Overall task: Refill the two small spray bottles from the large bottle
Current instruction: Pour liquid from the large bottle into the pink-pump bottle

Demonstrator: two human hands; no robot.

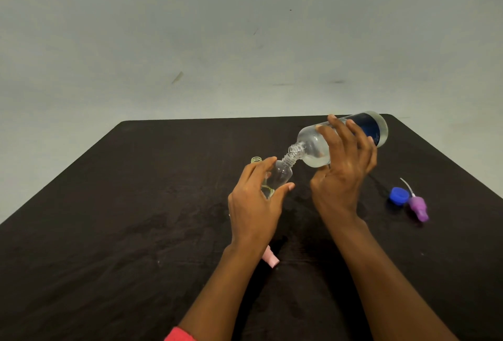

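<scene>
Centre frame, above the worktop [136,204], the right hand [343,171] gripped the large bottle [310,147], tipped neck-to-mouth for pouring; the left hand [255,204] clasped the small spray bottle [281,174], angled to receive.

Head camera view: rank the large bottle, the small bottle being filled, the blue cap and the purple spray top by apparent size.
1. large bottle
2. small bottle
3. purple spray top and blue cap: too close to rank; the spray top looks longer only if you count its tube.
</scene>
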